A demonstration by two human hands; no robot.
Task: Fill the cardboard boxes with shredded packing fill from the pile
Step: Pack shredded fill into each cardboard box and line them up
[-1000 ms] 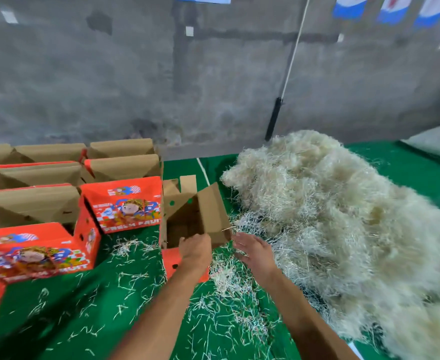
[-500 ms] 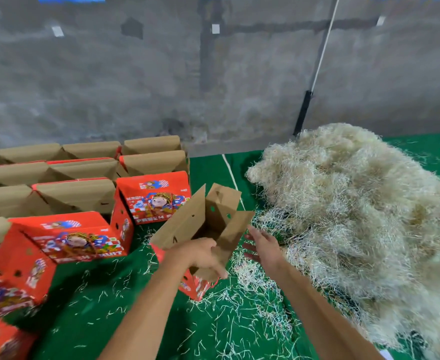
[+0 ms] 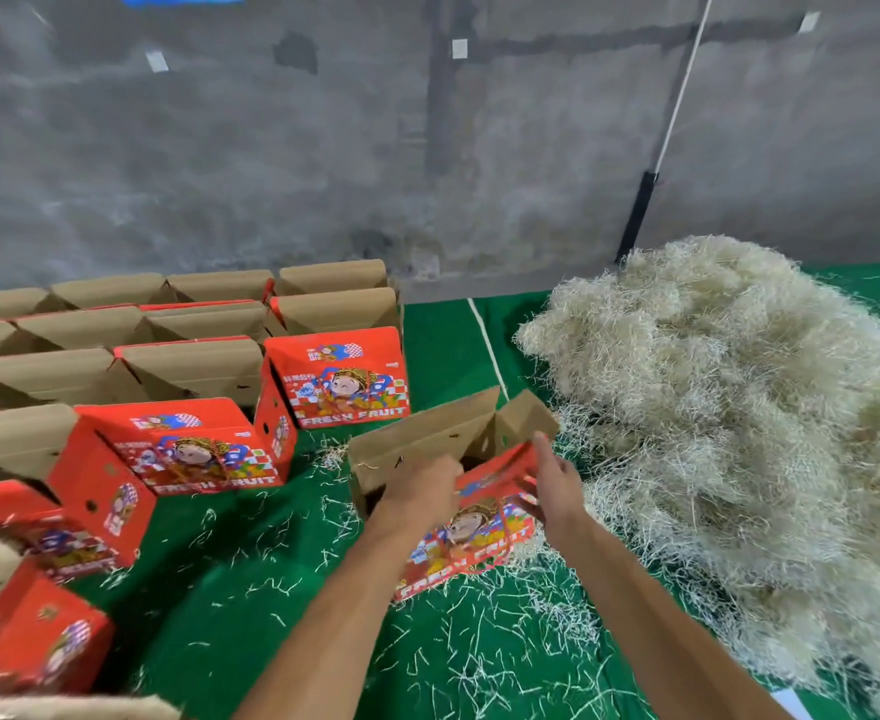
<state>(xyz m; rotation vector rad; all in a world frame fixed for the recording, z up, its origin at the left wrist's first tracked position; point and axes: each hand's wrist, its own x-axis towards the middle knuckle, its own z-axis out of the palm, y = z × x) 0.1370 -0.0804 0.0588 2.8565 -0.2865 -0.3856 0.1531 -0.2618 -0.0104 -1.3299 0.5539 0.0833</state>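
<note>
The left hand [image 3: 420, 493] curls over the near top edge of a red fruit box [image 3: 471, 527] just left of the shredded-fill pile [image 3: 729, 407], and the right hand [image 3: 555, 485] holds its right end, fingers partly bent against the printed face. The box looks tilted, flaps up. Best to set it flat with the mouth facing the pile, flaps spread, before scooping fill in.
</note>
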